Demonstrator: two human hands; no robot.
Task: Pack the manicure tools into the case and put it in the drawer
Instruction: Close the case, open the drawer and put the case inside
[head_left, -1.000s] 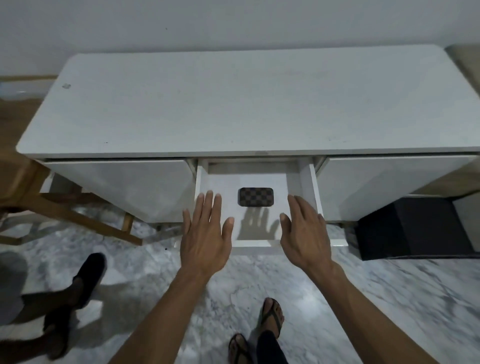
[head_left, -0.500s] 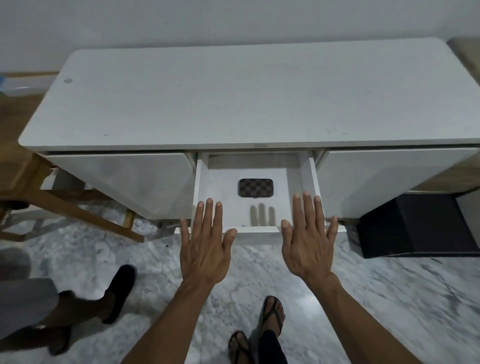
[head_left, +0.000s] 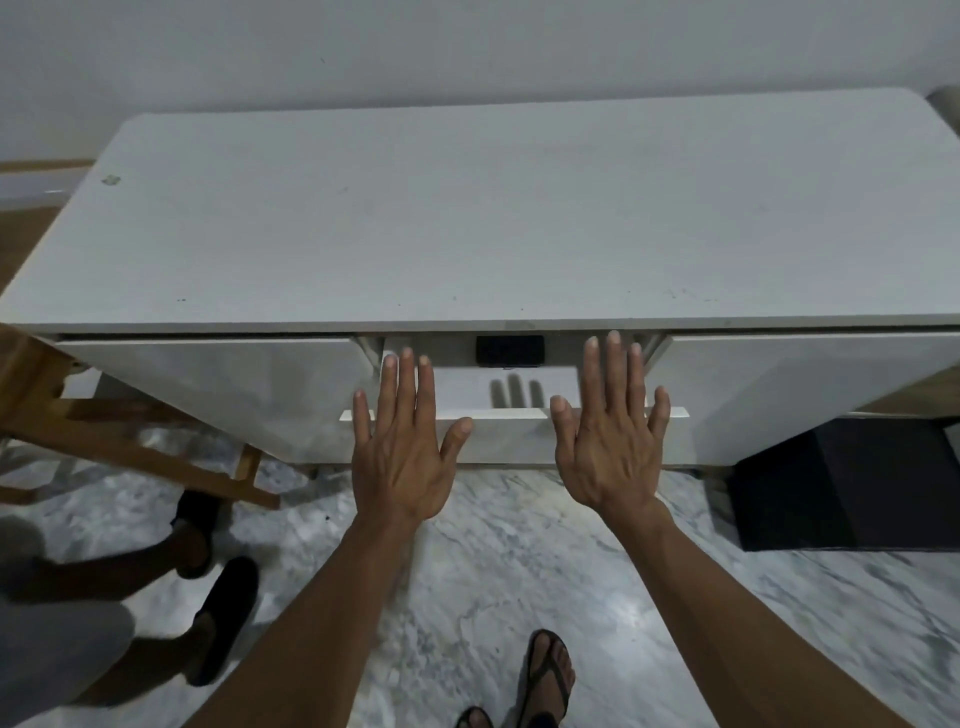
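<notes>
- The case (head_left: 510, 351) already lay inside the drawer (head_left: 511, 434), closed and dark, so the packing looked done — no loose manicure tools showed anywhere in view.
- What seemed left was small: the drawer stood partly open under the white table (head_left: 467, 218), and pushing it fully shut appeared to be the last step.
- The left hand (head_left: 402, 457) was spread flat, fingers straight and apart, holding nothing; its fingertips reached up over the drawer's left side while the palm sat in front of the drawer face.
- The right hand (head_left: 608, 447) was likewise open and empty, fingers straight, its tips reaching to the table's front edge over the drawer's right side.
- Whether either palm was actually pressing on the drawer front could not be told from this angle — they lay over it in view, and a finger shadow fell on the drawer floor between them.
- The case sat at the back of the drawer, roughly midway between the two hands and clear of both, half tucked under the table's overhang; neither set of fingers touched it.
- My judgement: an even push from both hands would keep the drawer from skewing on its runners.
- Off to the left stood another person's feet in dark shoes (head_left: 223, 618), near a wooden frame (head_left: 130, 447); a black box (head_left: 852, 483) sat on the marble floor to the right.
</notes>
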